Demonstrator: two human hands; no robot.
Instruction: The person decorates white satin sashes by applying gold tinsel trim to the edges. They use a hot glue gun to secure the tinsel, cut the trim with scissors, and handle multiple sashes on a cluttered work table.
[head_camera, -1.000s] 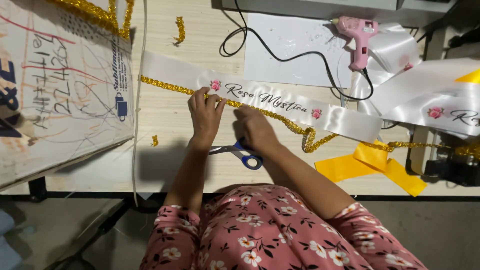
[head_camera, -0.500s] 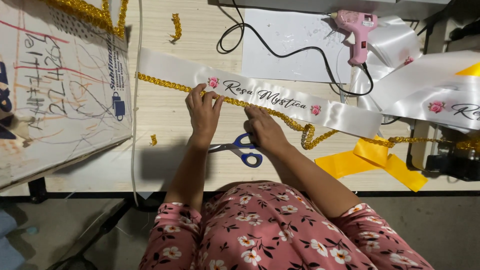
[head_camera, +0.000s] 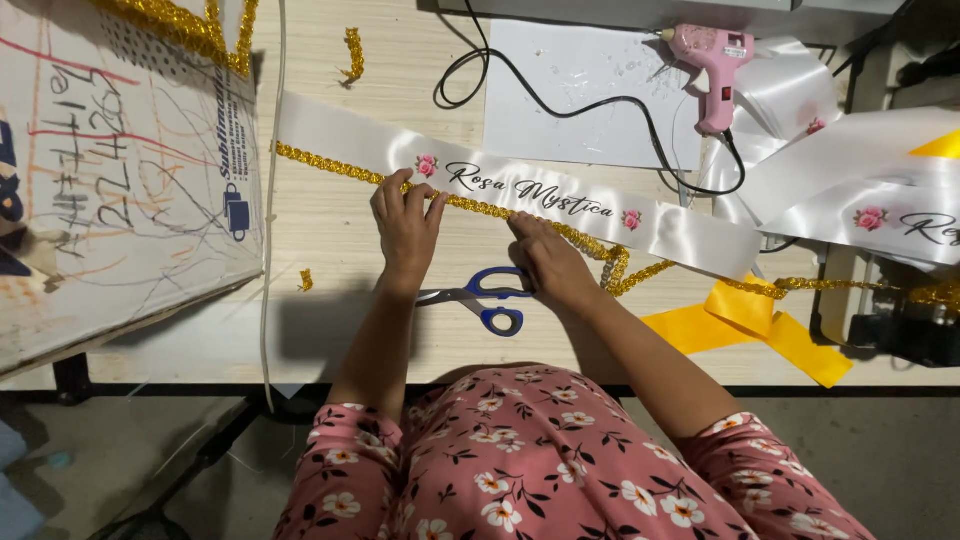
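A white satin sash (head_camera: 340, 135) with black script and pink roses lies slantwise across the wooden table (head_camera: 330, 230). Gold glitter trim (head_camera: 320, 162) runs along its near edge. My left hand (head_camera: 405, 225) rests flat on that edge, fingertips pressing the trim. My right hand (head_camera: 545, 262) lies just to the right, fingertips on the trim at the sash's edge. Blue-handled scissors (head_camera: 490, 300) lie on the table between my wrists, untouched.
A pink glue gun (head_camera: 712, 60) with a black cord stands on a white sheet at the back. More white sashes (head_camera: 860, 180) pile at the right, yellow ribbon (head_camera: 760, 335) below them. A scribbled cardboard board (head_camera: 110, 170) covers the left.
Both hands have stayed pressed on the trim at the sash's edge, shifting only slightly. The view has moved a little.
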